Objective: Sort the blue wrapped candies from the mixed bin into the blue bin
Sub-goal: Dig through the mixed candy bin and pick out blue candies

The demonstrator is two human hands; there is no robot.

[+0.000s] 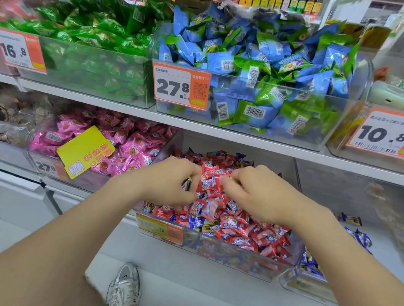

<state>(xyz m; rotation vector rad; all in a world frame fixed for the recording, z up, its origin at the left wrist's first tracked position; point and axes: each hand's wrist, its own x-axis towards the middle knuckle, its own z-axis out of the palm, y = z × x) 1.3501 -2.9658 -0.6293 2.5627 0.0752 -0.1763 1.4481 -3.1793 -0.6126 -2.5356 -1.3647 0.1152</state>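
Blue wrapped candies (193,222): scattered among red ones in mixed bin (236,258), under and just below your hands.
Blue bin (311,288): next on your right, apart from both hands.
Left hand (169,183): knuckles up, fingers curled into pile; blue wrapper shows beneath; grip unclear.
Right hand (253,195): fingers curled, thumb pinching red candy (211,177) between hands.

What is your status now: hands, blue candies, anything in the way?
Left hand grips blue candy. Right hand in mixed bin, grip unclear. Red candies crowd the pile.
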